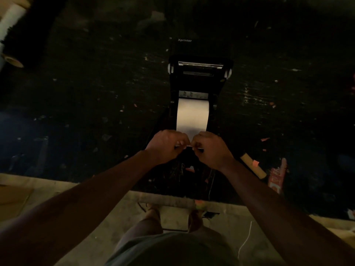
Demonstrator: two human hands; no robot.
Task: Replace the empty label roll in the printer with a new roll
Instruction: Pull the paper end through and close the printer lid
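Paper (192, 116) from the new roll lies in the open printer (199, 77) on the dark table (96, 93); left hand (166, 145) and right hand (211, 148) pinch its near edge. Uneven pulling could tear or skew it, jamming the feed.

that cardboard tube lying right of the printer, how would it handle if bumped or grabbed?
The cardboard tube lies on its side on the dark table, so a nudge would probably roll it. It looks bare and hollow, so likely light and easy to crush if squeezed hard. An orange scrap seems stuck on it and may snag or stop a roll.
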